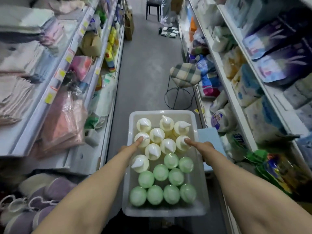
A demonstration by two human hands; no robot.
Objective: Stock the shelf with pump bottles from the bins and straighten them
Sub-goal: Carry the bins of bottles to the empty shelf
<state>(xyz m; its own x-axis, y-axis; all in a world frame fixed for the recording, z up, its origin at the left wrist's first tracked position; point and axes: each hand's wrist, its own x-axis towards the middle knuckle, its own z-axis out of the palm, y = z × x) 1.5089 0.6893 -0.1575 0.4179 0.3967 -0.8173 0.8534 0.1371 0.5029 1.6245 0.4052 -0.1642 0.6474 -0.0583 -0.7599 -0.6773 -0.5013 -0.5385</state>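
Hands reaching into a bin (199, 196) of pump bottles.
Left hand (133, 146) and right hand (197, 144) each touched a cream bottle's pump with an outstretched finger, gripping nothing; no label was readable.

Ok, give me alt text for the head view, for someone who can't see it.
Both hands reach into a clear bin in a shop aisle: the left hand and right hand each touch a pump top among the cream bottles at its far end. Green bottles fill the near end. Stocked shelves line both sides; a checked stool stands ahead.

Head view: looks steeply down aisle, bin (166, 212) close below.
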